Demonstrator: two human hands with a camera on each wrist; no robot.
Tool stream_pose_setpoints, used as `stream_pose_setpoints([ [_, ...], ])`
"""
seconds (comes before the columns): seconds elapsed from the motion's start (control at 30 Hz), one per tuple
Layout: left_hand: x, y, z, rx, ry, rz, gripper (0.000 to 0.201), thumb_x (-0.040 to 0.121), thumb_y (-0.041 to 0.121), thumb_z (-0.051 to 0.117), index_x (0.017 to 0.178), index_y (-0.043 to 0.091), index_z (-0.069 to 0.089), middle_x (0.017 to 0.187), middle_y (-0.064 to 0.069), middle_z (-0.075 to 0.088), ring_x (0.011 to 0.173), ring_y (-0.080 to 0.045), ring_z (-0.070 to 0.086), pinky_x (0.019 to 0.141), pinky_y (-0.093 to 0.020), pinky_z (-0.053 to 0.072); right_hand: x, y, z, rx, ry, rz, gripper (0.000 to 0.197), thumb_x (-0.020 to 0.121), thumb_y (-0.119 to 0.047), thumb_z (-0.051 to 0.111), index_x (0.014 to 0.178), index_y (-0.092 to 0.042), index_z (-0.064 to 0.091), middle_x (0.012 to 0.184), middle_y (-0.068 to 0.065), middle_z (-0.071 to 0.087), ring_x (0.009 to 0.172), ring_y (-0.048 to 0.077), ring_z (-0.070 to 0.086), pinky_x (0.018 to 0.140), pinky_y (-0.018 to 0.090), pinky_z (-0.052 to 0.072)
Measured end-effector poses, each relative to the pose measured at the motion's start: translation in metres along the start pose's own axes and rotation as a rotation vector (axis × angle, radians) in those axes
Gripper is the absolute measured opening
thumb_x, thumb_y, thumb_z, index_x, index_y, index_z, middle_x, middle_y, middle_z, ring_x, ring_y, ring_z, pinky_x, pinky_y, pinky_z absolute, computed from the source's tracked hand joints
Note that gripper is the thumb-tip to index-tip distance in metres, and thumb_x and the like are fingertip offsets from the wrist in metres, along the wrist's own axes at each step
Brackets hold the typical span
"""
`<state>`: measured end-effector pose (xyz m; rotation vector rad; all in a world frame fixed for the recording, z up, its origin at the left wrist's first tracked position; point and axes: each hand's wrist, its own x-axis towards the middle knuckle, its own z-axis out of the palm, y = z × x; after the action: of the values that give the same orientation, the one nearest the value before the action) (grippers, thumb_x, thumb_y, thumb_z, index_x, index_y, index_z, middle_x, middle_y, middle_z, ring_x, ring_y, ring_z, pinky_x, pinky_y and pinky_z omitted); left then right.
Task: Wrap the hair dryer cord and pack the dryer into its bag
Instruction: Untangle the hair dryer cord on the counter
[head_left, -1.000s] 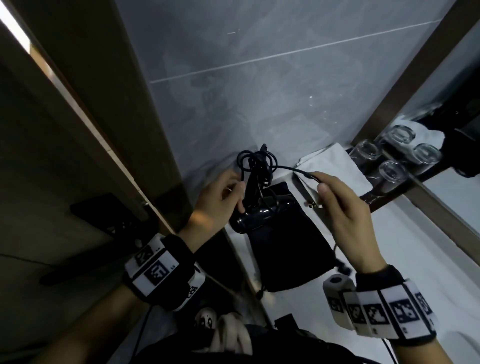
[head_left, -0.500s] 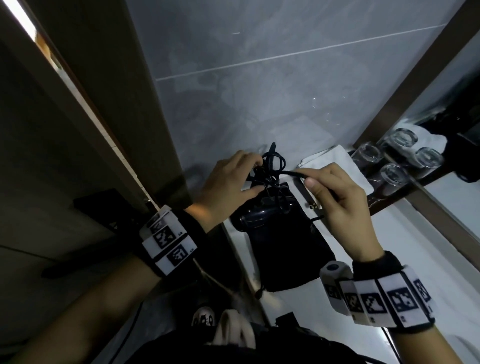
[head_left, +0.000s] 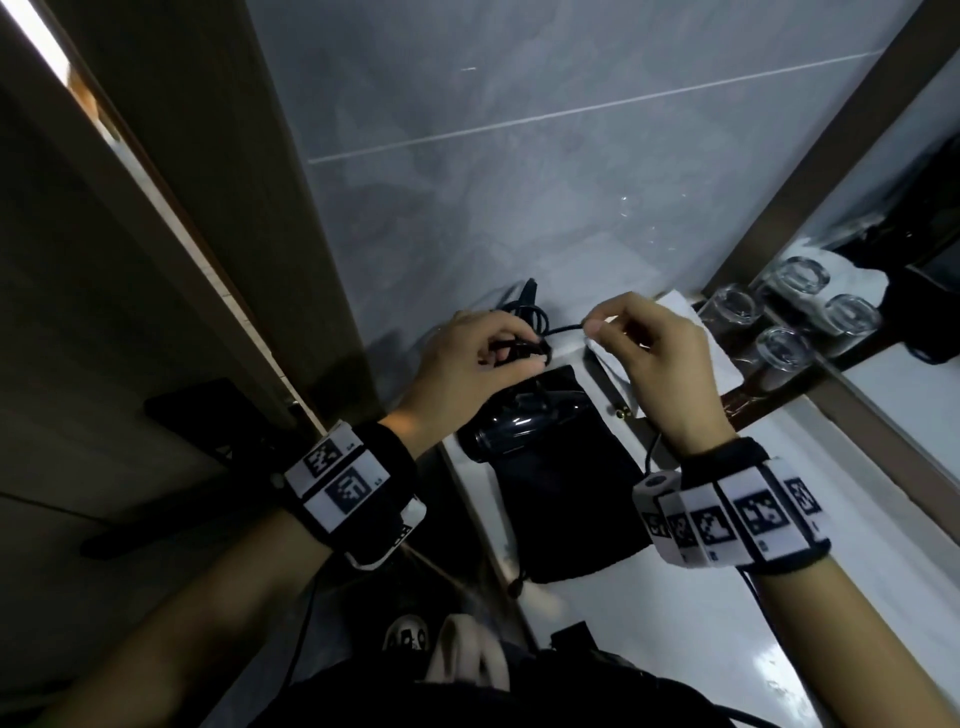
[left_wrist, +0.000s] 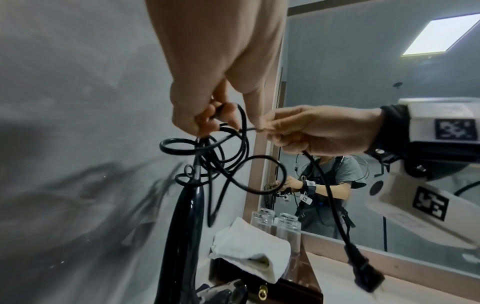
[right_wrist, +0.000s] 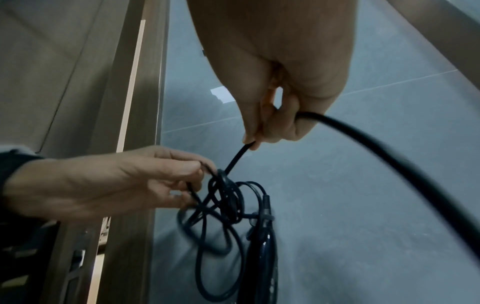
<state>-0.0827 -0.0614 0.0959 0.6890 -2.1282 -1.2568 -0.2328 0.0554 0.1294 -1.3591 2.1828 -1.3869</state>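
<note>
The black hair dryer (head_left: 514, 428) hangs nozzle-down over the black drawstring bag (head_left: 566, 499), which lies flat on the white counter. My left hand (head_left: 511, 353) grips the bunched loops of the black cord (left_wrist: 226, 160) above the dryer's handle (left_wrist: 182, 226). My right hand (head_left: 595, 326) pinches the free cord (right_wrist: 237, 158) a short way right of the loops. The cord (right_wrist: 389, 160) runs on through that fist. Its plug (left_wrist: 363, 271) dangles below my right hand (left_wrist: 311, 131). In the right wrist view, my left hand (right_wrist: 197, 179) holds the coils (right_wrist: 226, 205).
A grey tiled wall (head_left: 519, 182) stands just behind the hands. A folded white towel (left_wrist: 249, 253) and several upturned glasses (head_left: 779, 348) sit by the mirror (left_wrist: 389, 102) at right. A wooden door frame (head_left: 208, 260) runs along the left.
My left hand has shifted from the dryer's handle up onto the cord loops. My right hand has come up and left, bringing the free cord close to the coil.
</note>
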Motion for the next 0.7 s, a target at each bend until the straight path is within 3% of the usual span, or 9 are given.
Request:
stream_pose_setpoints([
  [0.07, 0.002, 0.005, -0.001, -0.061, -0.034, -0.002, 0.015, 0.079, 0.014, 0.071, 0.088, 0.025, 0.068, 0.086, -0.004, 0.063, 0.075, -0.009, 0.055, 0.072, -0.021, 0.044, 0.004, 0.002, 0.005, -0.049, -0.075, -0.001, 0.006, 0.087, -0.016, 0.064, 0.083, -0.014, 0.068, 0.068, -0.003, 0.055, 0.062, 0.005, 0.049, 0.058, 0.017, 0.039],
  [0.13, 0.005, 0.011, -0.002, -0.123, -0.029, 0.022, 0.014, 0.080, 0.008, 0.069, 0.087, 0.020, 0.069, 0.087, -0.015, 0.065, 0.076, -0.024, 0.057, 0.073, -0.030, 0.044, 0.007, 0.001, 0.012, -0.065, -0.148, -0.001, 0.006, 0.086, -0.014, 0.065, 0.086, -0.012, 0.071, 0.072, -0.007, 0.051, 0.066, 0.004, 0.050, 0.054, 0.013, 0.040],
  [0.23, 0.008, 0.015, -0.004, -0.176, -0.002, 0.055, 0.014, 0.079, 0.009, 0.070, 0.085, 0.022, 0.069, 0.083, -0.014, 0.062, 0.074, -0.023, 0.055, 0.072, -0.025, 0.044, 0.009, -0.002, 0.021, -0.030, -0.216, 0.009, 0.010, 0.090, -0.010, 0.059, 0.086, -0.011, 0.069, 0.080, -0.002, 0.049, 0.072, 0.003, 0.048, 0.062, 0.006, 0.036],
  [0.3, 0.009, 0.015, -0.005, -0.185, 0.023, 0.065, 0.015, 0.077, 0.012, 0.072, 0.085, 0.024, 0.068, 0.084, -0.002, 0.058, 0.077, -0.016, 0.055, 0.074, -0.019, 0.045, 0.008, -0.004, 0.023, 0.058, -0.276, 0.016, 0.021, 0.096, -0.012, 0.051, 0.080, -0.019, 0.062, 0.087, 0.000, 0.048, 0.081, 0.010, 0.050, 0.076, 0.012, 0.036],
  [0.4, 0.010, 0.013, -0.005, -0.219, 0.045, 0.041, 0.020, 0.072, 0.009, 0.077, 0.080, 0.021, 0.064, 0.090, 0.004, 0.054, 0.073, -0.003, 0.056, 0.073, -0.014, 0.045, 0.001, -0.008, 0.023, 0.161, -0.385, 0.047, 0.021, 0.096, -0.030, 0.049, 0.077, -0.028, 0.058, 0.088, -0.006, 0.044, 0.079, 0.002, 0.048, 0.076, 0.014, 0.036],
  [0.5, 0.006, 0.010, -0.004, -0.235, 0.110, -0.086, 0.030, 0.069, 0.012, 0.080, 0.082, 0.024, 0.055, 0.104, -0.017, 0.055, 0.080, -0.019, 0.061, 0.077, -0.026, 0.051, -0.002, -0.007, 0.024, 0.113, -0.406, 0.060, 0.012, 0.086, -0.033, 0.064, 0.078, -0.026, 0.059, 0.091, -0.005, 0.047, 0.082, 0.004, 0.051, 0.079, 0.020, 0.041],
  [0.6, -0.005, 0.008, -0.001, -0.029, 0.139, -0.135, 0.027, 0.078, 0.027, 0.073, 0.090, 0.020, 0.050, 0.104, -0.008, 0.051, 0.081, -0.017, 0.058, 0.073, -0.023, 0.050, -0.001, -0.007, 0.030, 0.118, -0.293, 0.087, 0.008, 0.083, -0.018, 0.069, 0.077, -0.015, 0.064, 0.093, 0.008, 0.051, 0.089, 0.023, 0.055, 0.086, 0.032, 0.043],
  [0.67, -0.013, 0.011, 0.001, 0.120, 0.101, -0.125, 0.024, 0.086, 0.032, 0.063, 0.093, 0.015, 0.047, 0.097, -0.008, 0.057, 0.080, -0.018, 0.058, 0.068, -0.024, 0.046, -0.002, -0.006, 0.033, 0.114, -0.259, 0.062, 0.013, 0.084, -0.016, 0.068, 0.081, -0.003, 0.065, 0.090, 0.009, 0.050, 0.085, 0.023, 0.054, 0.080, 0.027, 0.043],
  [0.7, -0.016, 0.012, 0.001, 0.186, 0.078, -0.112, 0.024, 0.089, 0.032, 0.059, 0.095, 0.011, 0.047, 0.093, -0.010, 0.060, 0.079, -0.020, 0.058, 0.066, -0.025, 0.044, -0.002, -0.005, 0.034, 0.112, -0.242, 0.046, 0.013, 0.085, -0.016, 0.068, 0.080, -0.004, 0.064, 0.088, 0.007, 0.049, 0.081, 0.019, 0.052, 0.075, 0.022, 0.041],
])
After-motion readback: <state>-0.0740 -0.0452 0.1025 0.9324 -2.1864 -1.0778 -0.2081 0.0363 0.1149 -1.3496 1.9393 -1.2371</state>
